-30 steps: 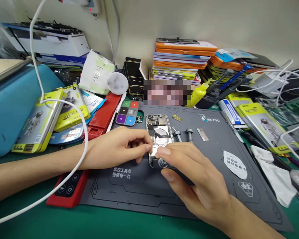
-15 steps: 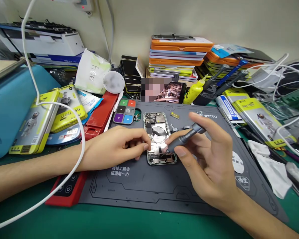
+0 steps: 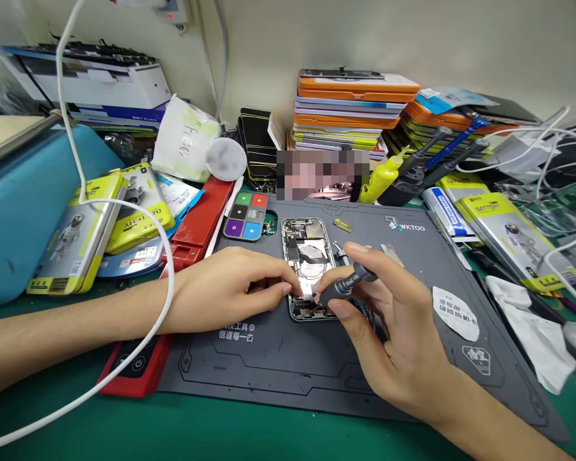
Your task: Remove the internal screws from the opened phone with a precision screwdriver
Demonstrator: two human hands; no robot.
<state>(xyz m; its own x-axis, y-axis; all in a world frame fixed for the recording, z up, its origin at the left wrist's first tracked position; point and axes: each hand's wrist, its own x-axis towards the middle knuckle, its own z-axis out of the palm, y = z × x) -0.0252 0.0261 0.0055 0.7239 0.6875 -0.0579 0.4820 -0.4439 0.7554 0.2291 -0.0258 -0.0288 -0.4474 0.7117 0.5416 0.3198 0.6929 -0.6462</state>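
An opened smartphone [image 3: 312,259] lies on the grey mat, its circuit board, round coil and other inner parts bare. At its lower left edge my left hand [image 3: 242,288] is closed, the index finger and thumb pressed against the phone. My right hand [image 3: 396,320] grips a dark grey screwdriver [image 3: 345,285] between thumb and fingers. The tool leans over the lower part of the phone. Its tip is hard to make out among the fingers and parts. Behind the right fingers, other slim tools on the mat are partly hidden.
A colored square tray [image 3: 246,216] and a small yellow piece [image 3: 342,225] lie beyond the phone. A white cable [image 3: 170,269] loops over my left forearm. Battery boxes [image 3: 518,240], a yellow bottle [image 3: 381,178] and stacked orange cases [image 3: 358,93] crowd the mat's edges.
The screwdriver and right hand have tilted and lowered toward the phone. My left index finger reaches slightly farther over the phone's edge. The whole view has shifted slightly.
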